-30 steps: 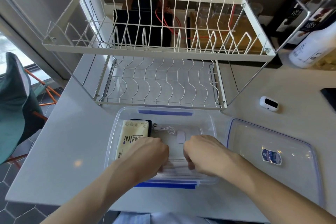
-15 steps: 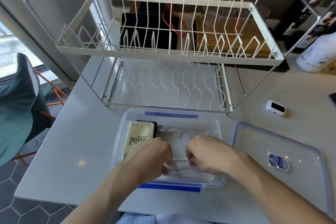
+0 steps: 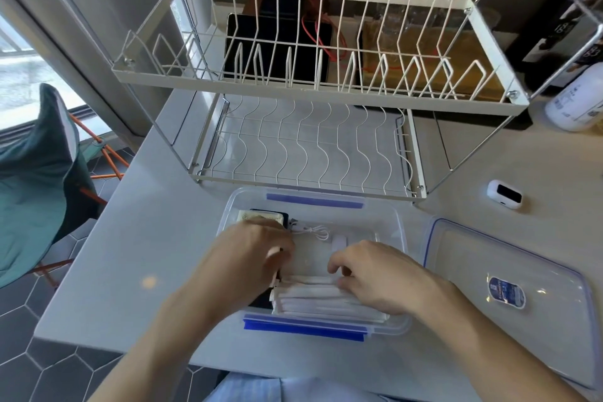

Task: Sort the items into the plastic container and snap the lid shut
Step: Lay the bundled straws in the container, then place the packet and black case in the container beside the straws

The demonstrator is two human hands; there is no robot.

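A clear plastic container [image 3: 396,222] with blue clips sits on the counter in front of me. Inside lie a stack of white face masks [image 3: 323,299] at the near side, a yellow tissue pack [image 3: 261,215] at the far left, a white cable [image 3: 310,232] and a small white block [image 3: 339,242]. My left hand [image 3: 248,258] is inside the container over the tissue pack, fingers curled at the masks' left end. My right hand [image 3: 375,274] rests on the masks with fingertips pressing their top edge. The clear lid [image 3: 509,297] lies flat to the right.
A two-tier white wire dish rack [image 3: 310,147] stands just behind the container. A small white device [image 3: 504,194] lies at the right, a white bottle [image 3: 577,101] further back. A green chair [image 3: 39,173] stands left of the counter edge.
My left hand has shifted left and up over the tissue pack, uncovering the stack of masks. My right hand stays on the masks. The view has tilted slightly.
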